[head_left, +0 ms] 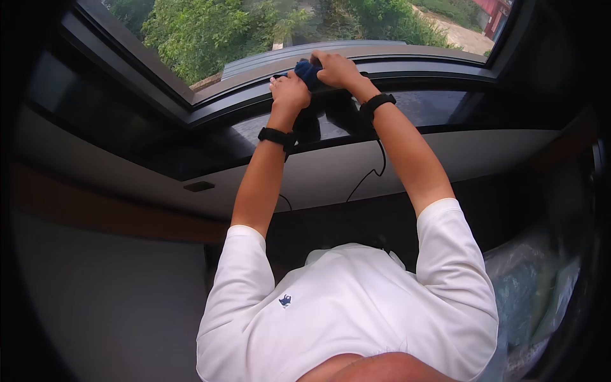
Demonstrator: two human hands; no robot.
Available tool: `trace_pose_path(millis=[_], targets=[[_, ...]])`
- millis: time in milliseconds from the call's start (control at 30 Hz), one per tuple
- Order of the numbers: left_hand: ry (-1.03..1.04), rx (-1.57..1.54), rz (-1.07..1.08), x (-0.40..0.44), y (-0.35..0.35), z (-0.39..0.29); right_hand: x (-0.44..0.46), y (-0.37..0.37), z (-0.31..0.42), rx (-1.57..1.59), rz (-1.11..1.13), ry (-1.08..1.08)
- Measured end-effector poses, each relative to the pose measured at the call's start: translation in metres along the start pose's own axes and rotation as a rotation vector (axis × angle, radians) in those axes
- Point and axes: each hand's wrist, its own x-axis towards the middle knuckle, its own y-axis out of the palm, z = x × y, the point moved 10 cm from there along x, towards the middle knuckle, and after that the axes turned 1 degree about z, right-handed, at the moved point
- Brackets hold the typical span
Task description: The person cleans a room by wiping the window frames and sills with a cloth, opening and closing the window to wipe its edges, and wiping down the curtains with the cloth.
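Note:
A dark blue cloth (307, 71) is bunched up at the lower window frame (248, 94), between my two hands. My left hand (290, 92) has its fingers closed on the cloth's left side. From the right, my right hand (337, 69) grips the same cloth with bent fingers. Both hands are over the frame's lower rail, just above the glossy black sill (420, 105). Part of the cloth is hidden behind the fingers.
Black bands with thin cables circle both wrists. A socket (199, 186) is on the wall below the sill at the left. Clear plastic wrapping (525, 286) lies at the lower right. Greenery shows beyond the window.

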Motion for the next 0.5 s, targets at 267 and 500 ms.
trace_pose_path(millis=[267, 500], targets=[[0.201, 0.010, -0.179, 0.002, 0.012, -0.184, -0.062, -0.090, -0.133, -0.209, -0.142, 0.230], [0.377, 0.014, -0.340, -0.023, 0.022, -0.217, -0.084, -0.114, -0.138, -0.409, -0.064, 0.458]])
